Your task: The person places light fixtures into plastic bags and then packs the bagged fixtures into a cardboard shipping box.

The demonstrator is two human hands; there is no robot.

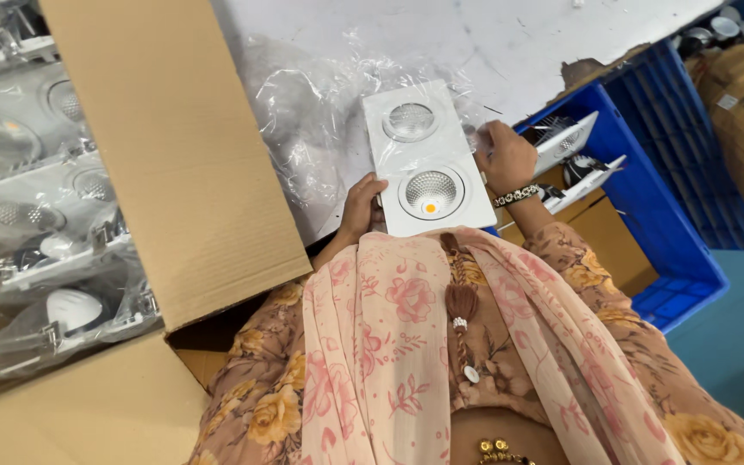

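1. Head view, fixture position: a white twin-lamp downlight panel (pixel 428 159) is held above the near edge of the white table (pixel 510 43), over a clear plastic bag (pixel 312 112) that lies spread on the table.
2. Head view, left hand (pixel 360 207): the fingers are clamped on the near left edge of the panel, beside the lower lamp.
3. Head view, right hand (pixel 505 157): the fingers are closed on the right edge of the panel; the wrist carries a beaded bracelet (pixel 517 195).
4. Grip advice: keep both hands on the frame edges only. The two reflector cups and the orange emitter in the lower cup look easy to mark, so no finger should enter them.
5. Handling advice: hold the panel level and support both ends equally; it is long enough to twist if one hand slackens.
6. Surroundings: a cardboard box (pixel 174 155) with bagged fixtures (pixel 19 198) stands to the left; a blue crate (pixel 647 189) holding further fixtures stands to the right. Keep the panel apart from the box flap and the crate rim.
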